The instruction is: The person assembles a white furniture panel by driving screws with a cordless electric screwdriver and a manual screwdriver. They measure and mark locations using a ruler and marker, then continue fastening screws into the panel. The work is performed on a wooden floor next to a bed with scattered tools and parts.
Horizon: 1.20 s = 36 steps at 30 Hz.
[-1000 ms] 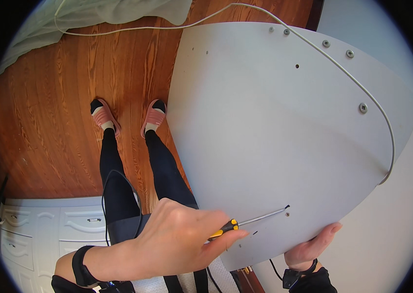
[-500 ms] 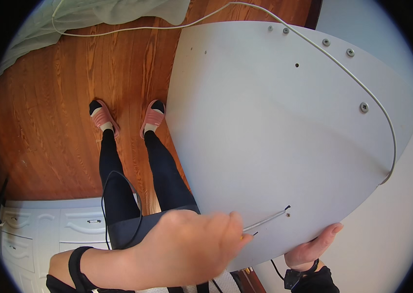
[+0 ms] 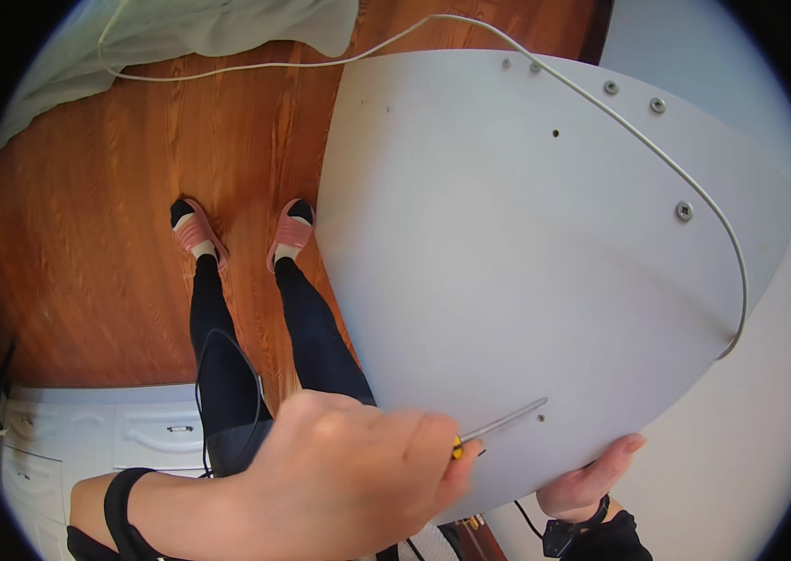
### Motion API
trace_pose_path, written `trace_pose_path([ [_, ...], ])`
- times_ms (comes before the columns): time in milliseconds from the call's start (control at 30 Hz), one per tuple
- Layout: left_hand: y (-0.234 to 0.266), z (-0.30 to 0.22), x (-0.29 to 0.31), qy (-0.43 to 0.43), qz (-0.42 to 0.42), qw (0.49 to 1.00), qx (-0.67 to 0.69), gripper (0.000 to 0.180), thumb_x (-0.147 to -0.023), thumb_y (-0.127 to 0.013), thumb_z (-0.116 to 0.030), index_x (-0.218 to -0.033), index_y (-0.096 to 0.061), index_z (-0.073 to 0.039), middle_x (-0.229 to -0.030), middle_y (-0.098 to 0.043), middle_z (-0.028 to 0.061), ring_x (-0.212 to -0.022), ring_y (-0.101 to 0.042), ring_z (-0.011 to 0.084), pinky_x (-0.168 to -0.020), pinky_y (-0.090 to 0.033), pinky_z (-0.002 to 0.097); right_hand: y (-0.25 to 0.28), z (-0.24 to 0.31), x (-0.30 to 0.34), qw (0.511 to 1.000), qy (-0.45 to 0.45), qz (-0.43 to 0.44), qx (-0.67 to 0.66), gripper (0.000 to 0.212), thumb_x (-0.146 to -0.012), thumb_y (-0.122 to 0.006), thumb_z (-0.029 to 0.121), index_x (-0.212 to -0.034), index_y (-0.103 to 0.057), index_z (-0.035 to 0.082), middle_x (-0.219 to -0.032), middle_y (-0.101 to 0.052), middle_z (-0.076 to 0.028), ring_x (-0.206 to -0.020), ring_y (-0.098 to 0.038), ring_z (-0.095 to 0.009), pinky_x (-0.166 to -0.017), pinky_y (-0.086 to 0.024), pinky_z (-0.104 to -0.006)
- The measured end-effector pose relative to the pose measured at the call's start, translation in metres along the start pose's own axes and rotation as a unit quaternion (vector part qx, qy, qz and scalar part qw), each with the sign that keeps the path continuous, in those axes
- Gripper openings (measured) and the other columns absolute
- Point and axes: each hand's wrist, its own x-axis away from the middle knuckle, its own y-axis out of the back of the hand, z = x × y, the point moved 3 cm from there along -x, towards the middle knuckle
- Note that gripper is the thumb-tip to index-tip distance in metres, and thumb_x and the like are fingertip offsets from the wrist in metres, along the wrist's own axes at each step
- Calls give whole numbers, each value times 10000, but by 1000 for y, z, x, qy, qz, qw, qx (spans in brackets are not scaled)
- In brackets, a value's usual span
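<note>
My left hand (image 3: 358, 467) is closed round a screwdriver (image 3: 507, 417). A bit of yellow handle shows beside my fingers, and the thin metal shaft slants up to the right. Its tip lies close to a small screw or hole (image 3: 541, 418) in a large white panel (image 3: 479, 252), slightly above it; whether the tip touches the panel I cannot tell. My right hand (image 3: 590, 475) grips the panel's lower right edge. The thumb rests along the edge, and the other fingers are mostly hidden behind it.
Several screws, one of them a cross-head screw (image 3: 685, 211), sit along the panel's far right side near a dark hole (image 3: 556, 133). A white cable (image 3: 685, 173) runs across the panel to the floor. White drawers (image 3: 157, 430) and a sheer curtain (image 3: 255, 26) border the wooden floor (image 3: 87, 252).
My left hand has turned and shifted a little left and down with the screwdriver. The panel appears slightly lower and further left in view. My right hand keeps its hold on the edge.
</note>
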Motion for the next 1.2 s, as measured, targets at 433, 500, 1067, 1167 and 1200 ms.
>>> trace_pose_path([
  [433,-5,4,-4,0,1,1000,16,224,-745,-784,-235,-740,-612,-90,-505,-446,-16,-362,-437,135,-364,-280,265,3,-1,-2,993,50,-13,108,676,-1023,-209,565,-1199,-486,-26,-1052,-625,-124,-968,-605,-197,-810,-485,-306],
  [500,-7,3,-3,-19,28,999,-22,221,-764,-765,-247,-732,-605,-97,-519,-454,-14,-381,-438,132,-372,-277,264,2,-1,-4,995,51,4,84,664,-1023,-208,545,-1185,-496,-31,-1056,-623,-126,-959,-605,-204,-805,-486,-313],
  [1067,-5,16,-14,104,66,974,192,240,-777,-768,-133,-632,-615,-19,-467,-506,34,-338,-441,150,-349,-313,248,6,-15,1,996,80,-25,5,450,-978,-379,319,-1077,-580,-72,-993,-660,-139,-827,-649,-258,-718,-513,-342],
  [1167,-10,18,-13,102,73,973,192,214,-769,-770,-120,-647,-626,-18,-478,-528,39,-337,-454,149,-349,-323,247,6,-15,1,998,58,-27,22,483,-982,-367,346,-1058,-611,-63,-988,-671,-129,-839,-660,-253,-724,-517,-343],
  [1200,-11,17,-13,93,67,976,186,206,-765,-771,-117,-654,-629,-18,-480,-530,38,-337,-458,150,-348,-326,249,6,-17,0,998,46,-29,21,475,-979,-378,344,-1056,-620,-58,-987,-673,-129,-840,-663,-254,-723,-518,-343],
])
